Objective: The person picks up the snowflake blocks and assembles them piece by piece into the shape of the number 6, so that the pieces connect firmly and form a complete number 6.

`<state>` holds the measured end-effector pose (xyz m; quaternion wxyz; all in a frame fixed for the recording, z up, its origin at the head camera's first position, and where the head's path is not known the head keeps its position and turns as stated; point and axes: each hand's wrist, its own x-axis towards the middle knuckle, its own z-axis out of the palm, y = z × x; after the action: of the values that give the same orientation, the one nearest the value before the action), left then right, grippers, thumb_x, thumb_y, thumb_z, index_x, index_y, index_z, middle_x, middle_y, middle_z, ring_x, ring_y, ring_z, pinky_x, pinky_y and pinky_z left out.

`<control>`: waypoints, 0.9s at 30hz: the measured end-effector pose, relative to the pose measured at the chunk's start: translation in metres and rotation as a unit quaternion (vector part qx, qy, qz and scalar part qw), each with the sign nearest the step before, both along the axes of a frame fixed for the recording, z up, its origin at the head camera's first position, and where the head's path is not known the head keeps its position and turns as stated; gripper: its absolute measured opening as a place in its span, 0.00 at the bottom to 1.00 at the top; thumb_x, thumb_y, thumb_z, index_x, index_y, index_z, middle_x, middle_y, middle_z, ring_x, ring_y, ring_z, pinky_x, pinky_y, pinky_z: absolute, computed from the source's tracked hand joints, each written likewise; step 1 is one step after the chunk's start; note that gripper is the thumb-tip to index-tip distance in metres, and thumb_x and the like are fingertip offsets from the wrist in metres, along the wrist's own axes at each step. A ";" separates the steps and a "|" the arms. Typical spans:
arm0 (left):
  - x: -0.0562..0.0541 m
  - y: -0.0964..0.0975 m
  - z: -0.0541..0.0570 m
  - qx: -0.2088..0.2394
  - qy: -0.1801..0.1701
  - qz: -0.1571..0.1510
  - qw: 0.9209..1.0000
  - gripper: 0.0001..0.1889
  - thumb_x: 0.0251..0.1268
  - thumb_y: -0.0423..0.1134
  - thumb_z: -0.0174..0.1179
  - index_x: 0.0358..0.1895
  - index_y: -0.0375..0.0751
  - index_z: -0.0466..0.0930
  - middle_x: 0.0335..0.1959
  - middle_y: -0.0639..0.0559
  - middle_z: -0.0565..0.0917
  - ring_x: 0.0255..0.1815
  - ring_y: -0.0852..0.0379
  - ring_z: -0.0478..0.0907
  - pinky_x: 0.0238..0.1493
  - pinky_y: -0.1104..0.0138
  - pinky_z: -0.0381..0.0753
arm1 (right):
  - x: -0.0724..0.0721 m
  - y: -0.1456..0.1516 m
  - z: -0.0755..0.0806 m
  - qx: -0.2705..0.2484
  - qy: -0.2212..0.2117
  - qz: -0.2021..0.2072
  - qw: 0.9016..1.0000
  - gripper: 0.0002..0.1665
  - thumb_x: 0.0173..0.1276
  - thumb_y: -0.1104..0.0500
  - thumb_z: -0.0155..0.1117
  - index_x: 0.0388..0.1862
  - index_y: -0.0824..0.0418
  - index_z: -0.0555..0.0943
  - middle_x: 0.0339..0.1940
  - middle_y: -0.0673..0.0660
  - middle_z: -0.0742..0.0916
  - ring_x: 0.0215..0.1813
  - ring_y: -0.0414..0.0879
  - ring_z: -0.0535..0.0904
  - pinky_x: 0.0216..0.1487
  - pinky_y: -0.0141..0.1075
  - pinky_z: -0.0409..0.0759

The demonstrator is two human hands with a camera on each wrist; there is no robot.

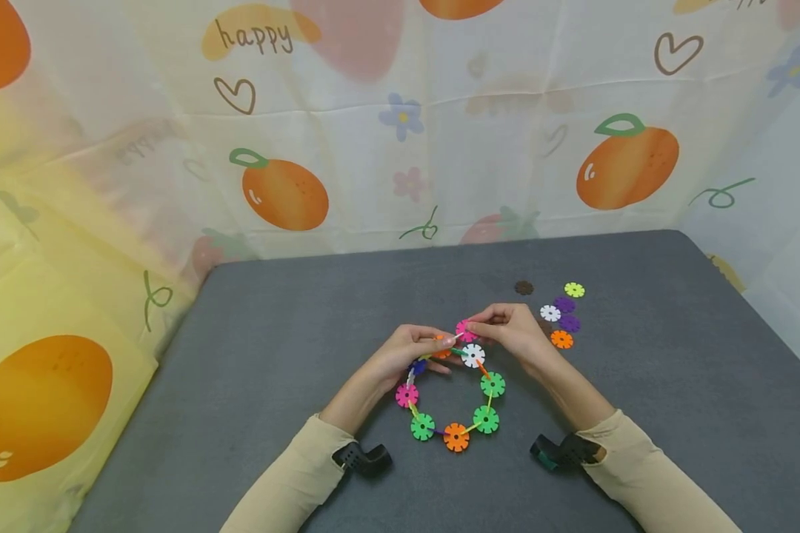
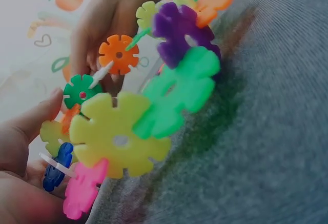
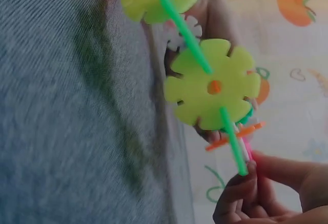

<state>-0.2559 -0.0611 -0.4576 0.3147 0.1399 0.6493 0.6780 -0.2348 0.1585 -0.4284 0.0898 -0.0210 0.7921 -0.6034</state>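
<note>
A ring of notched plastic snowflake discs, joined edge to edge, hangs between the two hands. My left hand (image 1: 410, 352) grips the ring's upper left, thumb and fingers on an orange disc (image 1: 443, 346). Opposite it, my right hand (image 1: 512, 329) pinches a pink disc (image 1: 465, 330), which meets a white disc seen edge-on beside the left thumb. Nearby in the ring are a white disc (image 1: 473, 355), a blue disc (image 1: 418, 366) and green discs, one (image 1: 492, 384) at the right. In the right wrist view a yellow-green disc (image 3: 195, 90) partly covers the held part.
Loose discs lie on the grey table (image 1: 293, 311) beyond the right hand: brown (image 1: 524, 287), yellow (image 1: 575, 289), white (image 1: 550, 313), purple (image 1: 570, 323) and orange (image 1: 562, 339). A printed cloth (image 1: 347, 148) hangs behind the table. Dark wrist cameras (image 1: 367, 460) sit at both cuffs.
</note>
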 end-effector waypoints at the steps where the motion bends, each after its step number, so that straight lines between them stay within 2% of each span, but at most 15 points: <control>1: 0.000 0.000 0.001 0.001 -0.002 -0.001 1.000 0.18 0.67 0.40 0.62 0.53 0.29 0.81 0.44 0.43 0.88 0.43 0.52 0.88 0.45 0.54 0.87 | 0.000 0.000 0.000 0.000 -0.001 0.002 1.000 0.16 0.65 0.57 0.68 0.44 0.69 0.85 0.32 0.46 0.89 0.30 0.39 0.81 0.36 0.35 0.82; 4: 0.000 -0.002 0.002 0.007 -0.012 -0.014 1.000 0.19 0.68 0.39 0.61 0.57 0.31 0.79 0.47 0.41 0.86 0.43 0.50 0.88 0.46 0.53 0.87 | -0.002 0.002 -0.001 0.000 -0.003 0.023 1.000 0.16 0.66 0.57 0.68 0.45 0.68 0.85 0.32 0.47 0.89 0.31 0.42 0.81 0.37 0.36 0.81; 8: -0.001 -0.003 0.003 0.012 -0.020 -0.027 0.999 0.20 0.72 0.42 0.56 0.61 0.33 0.76 0.52 0.42 0.83 0.42 0.50 0.88 0.45 0.52 0.87 | -0.003 0.005 -0.002 0.007 -0.005 0.062 0.998 0.17 0.68 0.54 0.66 0.49 0.65 0.84 0.34 0.49 0.88 0.34 0.46 0.80 0.39 0.39 0.81; 12: -0.002 -0.004 0.003 -0.005 -0.020 -0.011 1.000 0.21 0.74 0.45 0.53 0.59 0.32 0.77 0.53 0.42 0.81 0.39 0.50 0.88 0.47 0.52 0.86 | -0.004 0.005 -0.001 0.020 -0.006 0.076 0.997 0.20 0.69 0.51 0.64 0.53 0.64 0.82 0.38 0.54 0.87 0.36 0.46 0.80 0.39 0.40 0.81; 15: -0.002 -0.003 0.002 -0.043 -0.002 0.023 0.999 0.21 0.74 0.46 0.54 0.57 0.33 0.79 0.51 0.44 0.82 0.40 0.54 0.87 0.51 0.55 0.86 | -0.006 0.011 0.000 0.044 0.018 0.061 0.997 0.21 0.71 0.52 0.62 0.55 0.65 0.81 0.41 0.61 0.88 0.35 0.47 0.81 0.37 0.38 0.82; 17: -0.004 -0.004 0.000 -0.070 0.016 0.048 0.996 0.20 0.73 0.47 0.54 0.55 0.33 0.80 0.49 0.47 0.83 0.40 0.60 0.85 0.53 0.61 0.85 | -0.008 0.019 0.002 0.069 0.042 0.039 0.996 0.21 0.72 0.53 0.61 0.55 0.67 0.81 0.44 0.65 0.88 0.35 0.47 0.82 0.34 0.38 0.82; 19: -0.004 -0.005 -0.001 -0.079 0.020 0.064 0.995 0.20 0.73 0.46 0.54 0.55 0.33 0.80 0.46 0.49 0.83 0.38 0.61 0.86 0.53 0.62 0.84 | -0.010 0.031 0.005 0.094 0.062 0.010 0.994 0.20 0.73 0.55 0.60 0.54 0.69 0.80 0.44 0.68 0.87 0.33 0.48 0.82 0.30 0.38 0.81; 24: -0.006 -0.006 -0.002 -0.038 -0.013 0.081 0.996 0.18 0.74 0.41 0.52 0.57 0.31 0.77 0.39 0.49 0.81 0.31 0.54 0.87 0.46 0.55 0.87 | -0.014 0.066 0.008 0.168 0.083 -0.051 0.981 0.19 0.74 0.56 0.57 0.53 0.70 0.80 0.44 0.72 0.85 0.34 0.56 0.82 0.27 0.40 0.80; 27: -0.007 -0.008 -0.003 -0.042 -0.003 0.091 0.995 0.16 0.74 0.40 0.53 0.56 0.32 0.77 0.40 0.51 0.80 0.35 0.59 0.85 0.45 0.57 0.87 | -0.015 0.082 0.004 0.227 0.089 -0.070 0.967 0.19 0.74 0.56 0.57 0.52 0.71 0.81 0.46 0.72 0.85 0.42 0.60 0.82 0.34 0.42 0.81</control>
<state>-0.2629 -0.0686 -0.4609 0.2595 0.0645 0.6863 0.6764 -0.2494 0.2407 -0.4242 -0.0206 0.0017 0.9126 -0.4083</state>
